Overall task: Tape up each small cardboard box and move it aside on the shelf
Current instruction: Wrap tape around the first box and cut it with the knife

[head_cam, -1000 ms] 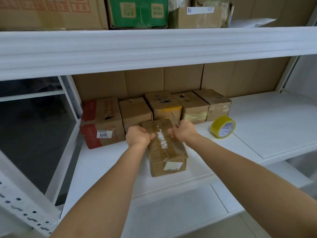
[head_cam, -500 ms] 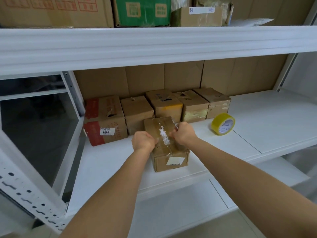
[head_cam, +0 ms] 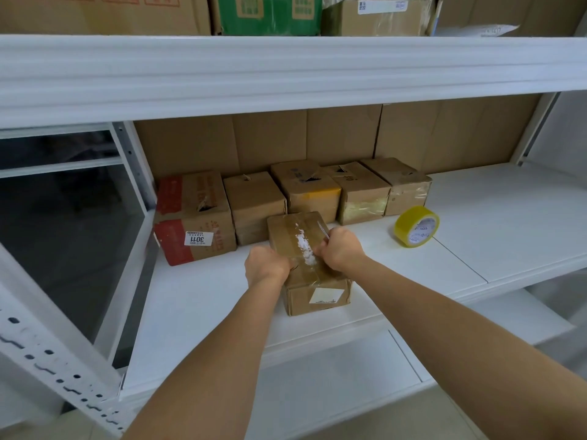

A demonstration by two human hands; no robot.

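Note:
A small cardboard box (head_cam: 318, 299) with a white label on its near face stands on the white shelf (head_cam: 203, 306). Clear tape with a torn white patch runs along its top. My left hand (head_cam: 266, 268) is a curled fist at the top left edge of the box and grips it there. My right hand (head_cam: 341, 249) is curled on the top right side. A thin pale sliver (head_cam: 322, 230) sticks up from that fist; whether it is a blade or a strip of tape is unclear. A yellow tape roll (head_cam: 416, 226) lies to the right.
Behind the box, a row of small cardboard boxes (head_cam: 305, 188) lines the back, with a larger red-printed box (head_cam: 193, 214) at the left. The upper shelf beam (head_cam: 286, 68) hangs low overhead. A perforated upright post (head_cam: 130, 160) stands at the left.
Both fists have slid along the top of the box from its far end toward me. The box, the tape roll and the back row stay where they were.

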